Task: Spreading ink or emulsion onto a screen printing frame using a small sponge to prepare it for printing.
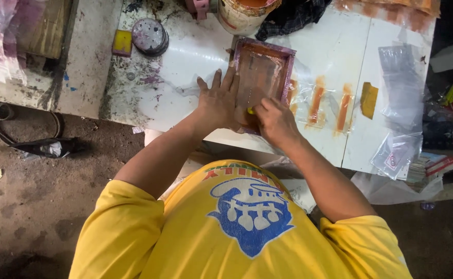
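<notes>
On the white worktop (185, 57) lies a purple-framed printing screen (261, 82), long axis running away from the person. The left hand (217, 101) presses spread on its left edge; the right hand (275, 120) (nearer) pinches a small yellow squeegee (250, 110).

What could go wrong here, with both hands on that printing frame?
The left hand only lies flat on the frame, so it might shift while the right hand drags the small yellow scraper, smearing the print. The frame sits near the table edge and might tip. Orange ink might rub onto the clear bags nearby.
</notes>
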